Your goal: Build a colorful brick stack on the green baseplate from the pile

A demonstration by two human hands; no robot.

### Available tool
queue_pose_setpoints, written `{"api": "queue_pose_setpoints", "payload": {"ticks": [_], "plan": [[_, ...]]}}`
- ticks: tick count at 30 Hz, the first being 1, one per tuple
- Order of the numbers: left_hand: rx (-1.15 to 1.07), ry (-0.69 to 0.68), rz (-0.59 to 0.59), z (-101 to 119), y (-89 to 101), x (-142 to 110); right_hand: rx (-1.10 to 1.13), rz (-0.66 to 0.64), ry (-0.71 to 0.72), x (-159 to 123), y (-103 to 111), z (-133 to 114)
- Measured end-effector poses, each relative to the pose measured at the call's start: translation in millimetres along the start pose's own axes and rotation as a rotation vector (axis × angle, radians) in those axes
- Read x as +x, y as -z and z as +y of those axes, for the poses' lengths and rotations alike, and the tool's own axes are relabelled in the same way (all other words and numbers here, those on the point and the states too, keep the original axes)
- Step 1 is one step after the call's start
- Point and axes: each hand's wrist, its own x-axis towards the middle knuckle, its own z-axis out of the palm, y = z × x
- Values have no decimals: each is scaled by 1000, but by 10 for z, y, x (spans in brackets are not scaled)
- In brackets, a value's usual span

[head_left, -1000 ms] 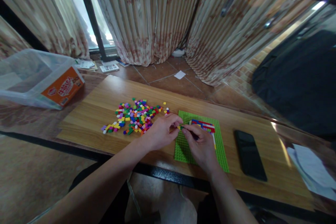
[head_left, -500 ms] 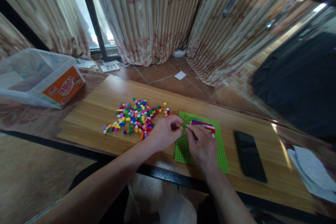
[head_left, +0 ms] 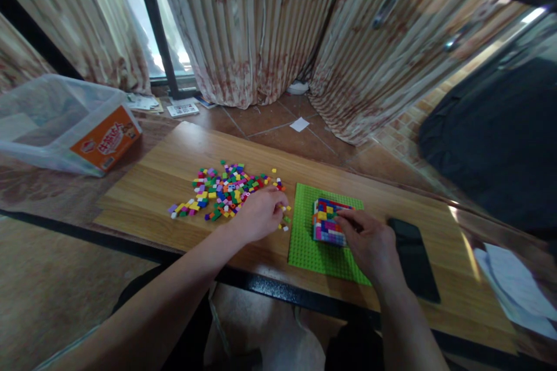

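Striped, flower-patterned curtains [head_left: 270, 40] hang beyond a long bench [head_left: 152, 185] topped with pale wood. Near the bench's far left corner is a clear plastic tub [head_left: 39, 153] with an orange label. A green studded baseplate [head_left: 300, 249] lies right of the middle, close to the near edge; a scatter of many-coloured blocks [head_left: 224, 191] spreads to its left. A dark phone [head_left: 420, 261] lies flat between the baseplate and the right edge, partly behind the right hand [head_left: 372, 243]. That hand reaches over the baseplate, its fingertips at the right side of a low, multicoloured block build [head_left: 326, 223] on the plate; whether they are closed on a block cannot be told. The left hand [head_left: 259, 214] is bent over the right end of the scatter, fingers curled, beside a few small loose blocks [head_left: 286, 220] just left of the plate; its grip is hidden too. As a judgement, an off-centre push by the right fingers could seat a block crooked or loosen its neighbours, since the pieces are tiny and partly covered. A sideways sweep of the left hand could scatter the loose blocks, and the right hand or wrist might nudge the phone.
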Motion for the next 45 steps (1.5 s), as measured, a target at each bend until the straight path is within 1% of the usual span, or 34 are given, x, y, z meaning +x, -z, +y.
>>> {"api": "queue_pose_setpoints", "payload": {"ticks": [6,9,11,14,19,23,31,34,37,39,41,43,44,45], "plan": [[66,-15,-26,1,0,-20,-74,-61,42,-12,1,-39],[78,-8,-27,8,9,-23,-68,-95,38,-12,-11,-44],[90,-7,-34,10,11,-24,-47,-89,27,-10,-30,-48],[107,-3,-45,16,15,-24,-8,-72,-3,-7,-65,-61],[122,-1,-54,31,25,-25,54,-80,-50,-17,-104,-62],[127,-9,-60,18,21,-23,147,-87,-124,-16,-101,-44],[160,-35,-88,8,53,-29,269,-41,-243,27,-111,-91],[150,-30,-65,1,55,-28,326,-36,-283,36,-136,-94],[135,-16,-31,-15,62,-21,371,-29,-295,40,-166,-81],[142,-5,-23,-48,106,-11,386,-19,-294,37,-182,-73],[166,29,4,-122,206,1,396,-14,-294,28,-190,-61],[201,88,67,-239,362,7,380,-27,-297,17,-194,-33],[218,120,102,-307,452,5,357,-20,-309,14,-195,-12],[235,153,132,-375,541,-1,307,-42,-318,13,-197,12]]}}
